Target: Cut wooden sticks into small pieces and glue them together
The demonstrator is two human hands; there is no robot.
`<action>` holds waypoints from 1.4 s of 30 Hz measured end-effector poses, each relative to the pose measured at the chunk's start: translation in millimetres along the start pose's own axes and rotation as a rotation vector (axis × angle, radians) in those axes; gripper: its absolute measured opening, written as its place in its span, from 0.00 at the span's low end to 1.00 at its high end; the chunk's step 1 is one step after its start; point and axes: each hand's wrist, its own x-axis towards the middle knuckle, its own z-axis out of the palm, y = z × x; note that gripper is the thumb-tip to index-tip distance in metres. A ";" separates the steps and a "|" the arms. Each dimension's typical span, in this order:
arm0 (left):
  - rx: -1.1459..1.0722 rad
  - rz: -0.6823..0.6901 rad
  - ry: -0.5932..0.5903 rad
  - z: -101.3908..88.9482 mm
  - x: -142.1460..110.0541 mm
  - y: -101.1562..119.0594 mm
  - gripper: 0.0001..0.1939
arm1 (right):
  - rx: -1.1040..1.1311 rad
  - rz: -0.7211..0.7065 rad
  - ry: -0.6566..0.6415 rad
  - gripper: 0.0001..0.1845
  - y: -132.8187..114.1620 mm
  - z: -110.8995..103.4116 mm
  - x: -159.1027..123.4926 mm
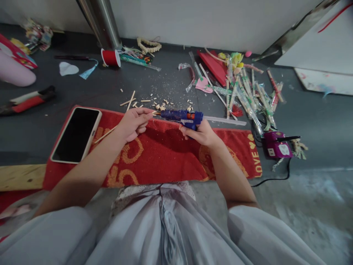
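Note:
My right hand point(203, 134) is wrapped round the grip of a blue hot glue gun point(179, 115). Out of the gun's back end runs a clear glue stick point(227, 120). The gun's nozzle points left, at the fingertips of my left hand point(135, 124). Those fingertips pinch a small piece of pale wooden stick point(154, 113) right at the nozzle; fingers cover part of it. Beneath both hands lies a red towel point(171, 154) with orange lettering. A longer wooden stick point(106, 134) sticks out from under my left forearm.
A phone point(77, 134) rests on the towel's left end. Cut wooden bits point(165, 102) litter the grey table behind the gun. Further off are a red ribbon spool point(110, 58), wrapped chopsticks point(246, 92), pliers point(27, 101) and a purple box point(277, 144) with a black cable.

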 end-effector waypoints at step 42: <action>0.024 0.059 -0.054 -5.2 9.2 -3.0 0.09 | -1.053 0.182 0.326 0.20 5.9 -70.2 -23.8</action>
